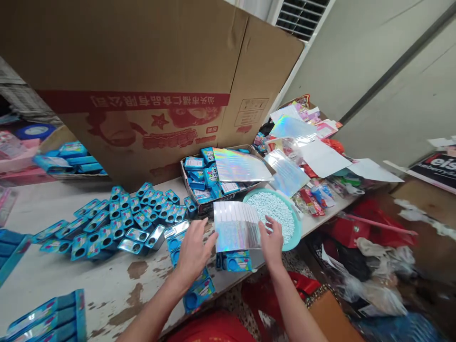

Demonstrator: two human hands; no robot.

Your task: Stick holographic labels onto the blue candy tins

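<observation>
A shiny holographic sheet [237,232] with a row of parallel strips along its top lies over several small blue boxes [237,263] at the table's front edge. My left hand [194,249] is left of the sheet, fingers apart, above more blue boxes [198,294]; its thumb comes close to the sheet's left edge. At the right edge is my right hand [271,242], fingers spread and thumb against the sheet, between it and the bowl. The turquoise bowl [298,232] holds many pale mint pellets [272,209].
Many blue boxes with round holes [114,223] stand in rows at left. A low carton [210,205] of blue packs, topped by another holographic sheet [242,166], sits before a big cardboard box [142,57]. Sheets and packets [313,197] crowd the right; a red stool [260,299] stands below.
</observation>
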